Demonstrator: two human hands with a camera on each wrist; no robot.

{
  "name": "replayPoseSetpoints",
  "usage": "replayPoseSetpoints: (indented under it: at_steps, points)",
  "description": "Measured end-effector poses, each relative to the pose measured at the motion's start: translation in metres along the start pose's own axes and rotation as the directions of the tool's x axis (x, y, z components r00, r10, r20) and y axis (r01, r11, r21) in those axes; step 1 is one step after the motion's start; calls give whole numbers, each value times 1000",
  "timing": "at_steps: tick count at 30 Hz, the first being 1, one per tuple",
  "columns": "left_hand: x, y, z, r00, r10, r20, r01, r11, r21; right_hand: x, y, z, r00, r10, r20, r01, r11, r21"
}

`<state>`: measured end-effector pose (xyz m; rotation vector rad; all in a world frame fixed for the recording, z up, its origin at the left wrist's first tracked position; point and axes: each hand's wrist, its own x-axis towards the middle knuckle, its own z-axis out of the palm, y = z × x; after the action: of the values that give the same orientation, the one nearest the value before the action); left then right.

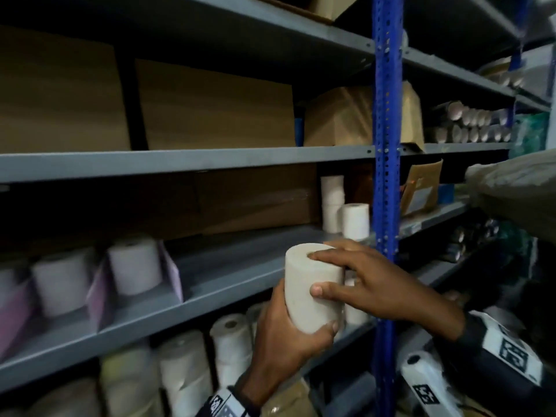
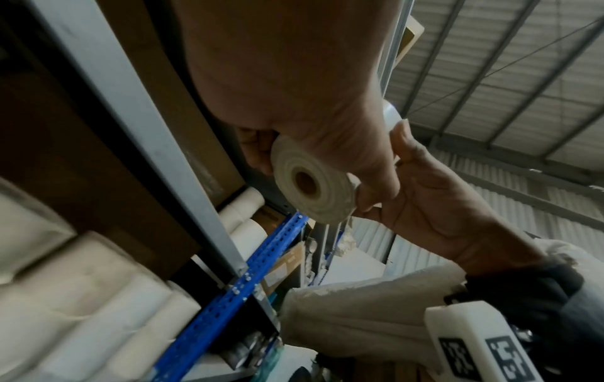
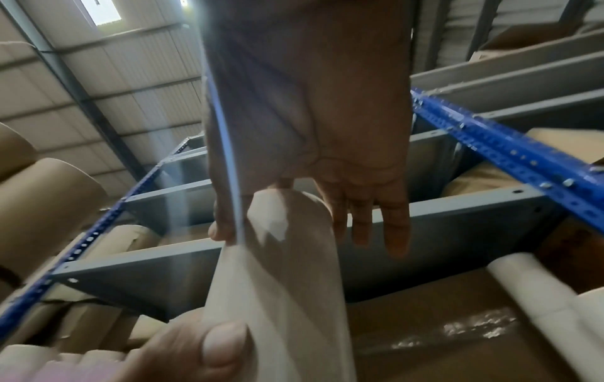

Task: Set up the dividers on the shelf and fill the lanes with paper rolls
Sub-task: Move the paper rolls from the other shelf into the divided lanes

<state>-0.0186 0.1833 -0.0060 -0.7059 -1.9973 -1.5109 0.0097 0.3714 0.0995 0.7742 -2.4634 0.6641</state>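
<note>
A warehouse stockroom. Grey steel shelves (image 1: pixel 186 159) bolted to a blue perforated upright (image 1: pixel 386 121) carry cardboard boxes (image 1: pixel 216 109) left of that upright and paper rolls (image 1: pixel 135 266) below them. Above the upright runs a corrugated metal roof (image 2: pixel 510 67).

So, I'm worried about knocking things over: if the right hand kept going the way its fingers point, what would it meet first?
Probably the paper roll it already touches; beyond that, the open grey shelf, though depth is unclear.
</note>
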Motion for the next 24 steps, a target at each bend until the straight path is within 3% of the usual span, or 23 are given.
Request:
replayPoseSetpoints:
  at_steps: [4, 10, 16, 24]
  points:
    - [-52, 12, -50, 997, -5, -72, 10, 998, 69, -12, -46, 22, 989, -41, 144, 33, 998, 55]
    - [-115, 33, -126, 983, 9, -183, 27, 980, 196, -10, -121, 56, 959, -166, 231, 149, 985, 87]
    - [-166, 49, -222, 962, -30, -271, 92, 972, 217, 9, -211, 104, 921, -316, 226, 275, 942, 192]
    - [-238, 59, -364, 929, -65, -365, 185, 934, 305, 22, -344, 185, 882, -422, 208, 342, 879, 333]
